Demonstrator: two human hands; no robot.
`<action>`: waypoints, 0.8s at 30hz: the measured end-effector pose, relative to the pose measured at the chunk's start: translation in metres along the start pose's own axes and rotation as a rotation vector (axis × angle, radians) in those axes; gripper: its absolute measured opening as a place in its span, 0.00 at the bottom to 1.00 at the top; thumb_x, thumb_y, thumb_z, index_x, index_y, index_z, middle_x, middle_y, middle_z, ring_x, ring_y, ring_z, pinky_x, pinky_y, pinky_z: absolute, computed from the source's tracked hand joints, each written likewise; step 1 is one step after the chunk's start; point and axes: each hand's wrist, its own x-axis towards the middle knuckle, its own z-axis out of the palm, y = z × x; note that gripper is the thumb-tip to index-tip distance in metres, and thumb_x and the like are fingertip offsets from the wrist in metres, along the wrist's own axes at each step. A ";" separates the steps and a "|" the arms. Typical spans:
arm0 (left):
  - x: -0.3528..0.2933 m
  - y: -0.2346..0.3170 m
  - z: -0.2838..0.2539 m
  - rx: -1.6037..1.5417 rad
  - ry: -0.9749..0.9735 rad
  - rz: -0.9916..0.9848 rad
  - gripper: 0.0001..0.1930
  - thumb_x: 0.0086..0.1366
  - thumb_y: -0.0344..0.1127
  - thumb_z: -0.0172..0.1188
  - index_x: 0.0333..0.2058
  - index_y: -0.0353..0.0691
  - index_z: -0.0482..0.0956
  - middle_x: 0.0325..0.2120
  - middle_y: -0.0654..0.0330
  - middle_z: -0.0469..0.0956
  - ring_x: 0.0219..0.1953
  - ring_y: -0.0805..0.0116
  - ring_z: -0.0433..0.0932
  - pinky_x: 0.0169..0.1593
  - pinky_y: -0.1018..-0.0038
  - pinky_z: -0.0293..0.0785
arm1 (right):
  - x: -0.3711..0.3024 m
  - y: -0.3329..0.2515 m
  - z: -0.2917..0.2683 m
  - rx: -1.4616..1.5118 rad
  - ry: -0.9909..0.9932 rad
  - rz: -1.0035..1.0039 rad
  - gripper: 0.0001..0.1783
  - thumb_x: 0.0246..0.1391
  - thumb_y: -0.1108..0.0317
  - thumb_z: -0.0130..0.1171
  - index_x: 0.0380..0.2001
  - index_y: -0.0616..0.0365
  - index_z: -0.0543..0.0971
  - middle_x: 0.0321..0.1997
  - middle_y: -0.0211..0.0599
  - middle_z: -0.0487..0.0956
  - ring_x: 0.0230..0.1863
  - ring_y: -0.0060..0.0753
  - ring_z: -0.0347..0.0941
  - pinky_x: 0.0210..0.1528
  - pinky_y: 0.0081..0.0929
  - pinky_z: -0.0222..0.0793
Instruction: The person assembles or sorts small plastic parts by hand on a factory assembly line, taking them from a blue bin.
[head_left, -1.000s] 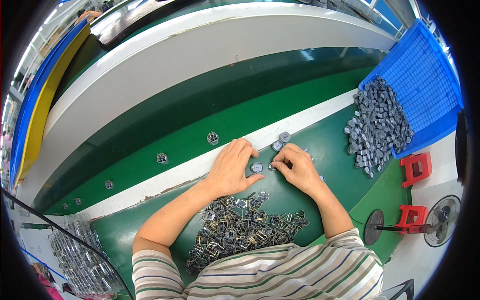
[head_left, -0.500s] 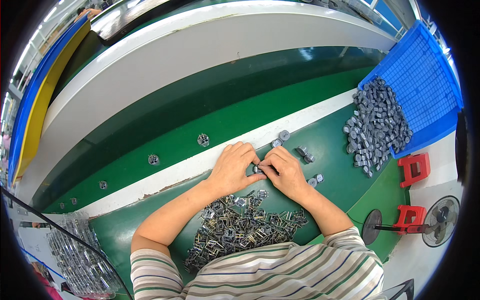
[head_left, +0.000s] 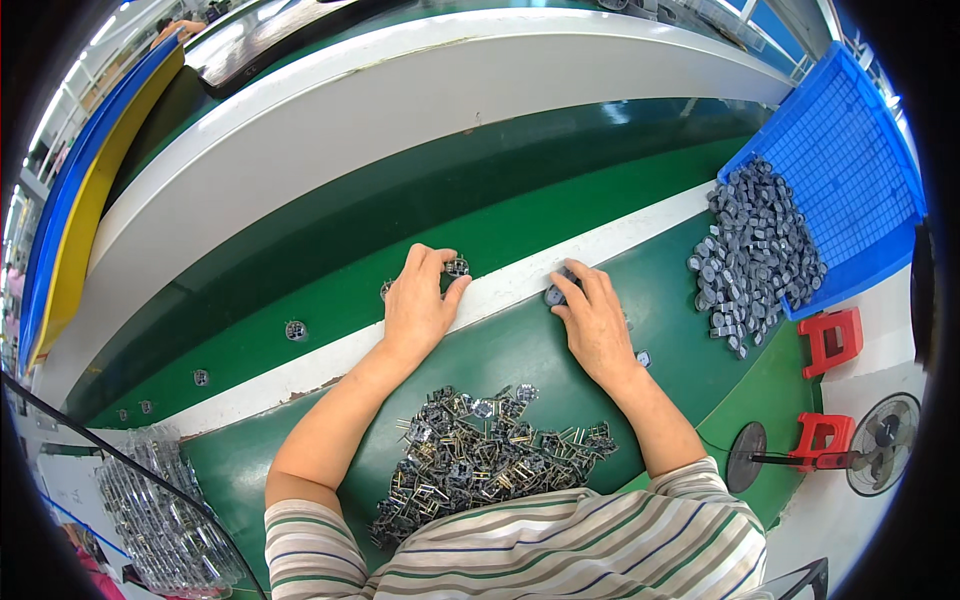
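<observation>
At the far side of the white strip, my left hand (head_left: 418, 305) has its thumb and forefinger at a small round electronic part (head_left: 457, 267) with a dark, shiny face. It is over the green belt (head_left: 350, 293); whether the part rests on the belt is hard to tell. Another such part (head_left: 386, 290) shows partly behind that hand. My right hand (head_left: 597, 325) pinches a grey round cap (head_left: 555, 295) by the white strip. Below my hands, a heap of small circuit pieces with metal pins (head_left: 490, 450) lies on the green table.
More round parts (head_left: 296, 331) sit along the belt to the left. A pile of grey caps (head_left: 755, 240) spills from a blue basket (head_left: 850, 150) at the right. Clear plastic trays (head_left: 165, 510) are stacked lower left. Red stools (head_left: 832, 340) and a fan (head_left: 885, 440) stand right.
My hands have come apart from the part they were both working on. The left moved far and left onto the belt with a round part; the right moved slightly away to the grey caps.
</observation>
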 end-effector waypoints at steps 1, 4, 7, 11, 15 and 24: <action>-0.002 0.002 0.002 0.086 0.103 0.102 0.22 0.60 0.37 0.77 0.51 0.38 0.81 0.43 0.54 0.75 0.46 0.52 0.79 0.46 0.61 0.79 | 0.000 0.000 0.001 0.084 -0.012 -0.023 0.25 0.52 0.76 0.73 0.54 0.62 0.80 0.53 0.47 0.76 0.53 0.54 0.74 0.55 0.48 0.74; -0.010 0.019 0.004 0.109 0.138 0.331 0.28 0.59 0.39 0.78 0.56 0.39 0.79 0.48 0.51 0.73 0.49 0.50 0.79 0.49 0.59 0.79 | -0.007 -0.003 0.005 0.219 -0.064 -0.004 0.24 0.51 0.76 0.74 0.52 0.63 0.81 0.50 0.47 0.76 0.52 0.54 0.75 0.52 0.46 0.76; -0.031 0.033 0.016 -0.047 -0.119 0.455 0.31 0.56 0.41 0.80 0.56 0.41 0.78 0.50 0.52 0.74 0.49 0.49 0.79 0.49 0.56 0.79 | -0.010 -0.009 0.007 0.308 -0.071 -0.025 0.23 0.49 0.77 0.74 0.50 0.63 0.81 0.47 0.46 0.76 0.49 0.54 0.75 0.49 0.44 0.75; -0.032 0.024 0.021 -0.128 -0.207 0.406 0.23 0.58 0.37 0.78 0.51 0.41 0.81 0.44 0.57 0.78 0.41 0.55 0.81 0.43 0.62 0.79 | -0.011 -0.014 0.005 0.437 -0.149 0.014 0.23 0.51 0.77 0.74 0.50 0.64 0.80 0.48 0.47 0.76 0.50 0.54 0.76 0.48 0.43 0.76; -0.026 0.025 0.015 -0.165 -0.238 0.366 0.18 0.60 0.34 0.77 0.47 0.41 0.82 0.41 0.59 0.80 0.35 0.60 0.80 0.38 0.66 0.78 | -0.007 -0.016 0.000 0.431 -0.150 0.018 0.21 0.51 0.78 0.73 0.49 0.63 0.78 0.45 0.46 0.78 0.48 0.53 0.79 0.46 0.43 0.78; -0.026 0.027 0.014 -0.078 -0.236 0.473 0.18 0.60 0.37 0.76 0.48 0.42 0.82 0.44 0.56 0.80 0.41 0.54 0.81 0.43 0.61 0.79 | -0.001 -0.019 0.006 0.126 -0.019 -0.086 0.07 0.58 0.73 0.69 0.38 0.60 0.81 0.38 0.40 0.78 0.41 0.48 0.78 0.36 0.40 0.76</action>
